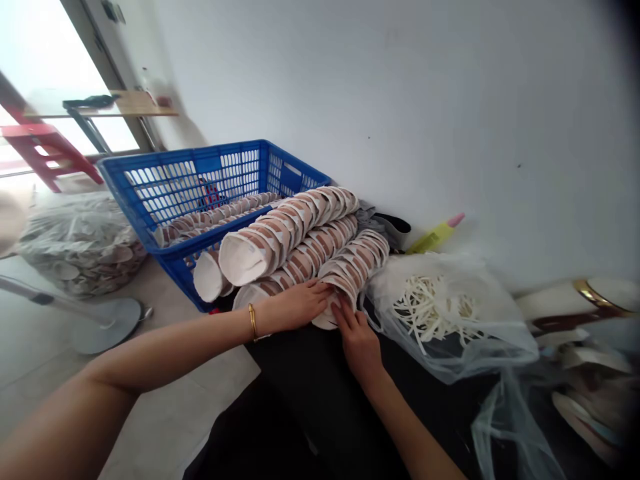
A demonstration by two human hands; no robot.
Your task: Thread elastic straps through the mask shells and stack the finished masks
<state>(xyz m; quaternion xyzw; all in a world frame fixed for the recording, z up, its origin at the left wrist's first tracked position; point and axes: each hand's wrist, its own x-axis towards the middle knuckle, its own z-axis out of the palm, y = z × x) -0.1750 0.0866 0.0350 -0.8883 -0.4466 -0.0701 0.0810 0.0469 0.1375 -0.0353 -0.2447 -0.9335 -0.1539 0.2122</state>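
Observation:
Long rows of nested cup-shaped fabric pieces, off-white with brown patches, lie piled on a black surface. At the near end of the right-hand row, both my hands hold the front cup-shaped piece. My left hand, below a gold bangle, has its fingers at the upper left of that piece's rim. From the right, my right hand presses its fingers onto the front of the same piece. Some fingertips are hidden among the layers.
A blue plastic crate with more rows stands at the left. To the right lies a clear bag of pale strips, with a yellow-green item behind. A full bag and a round stand base are on the floor.

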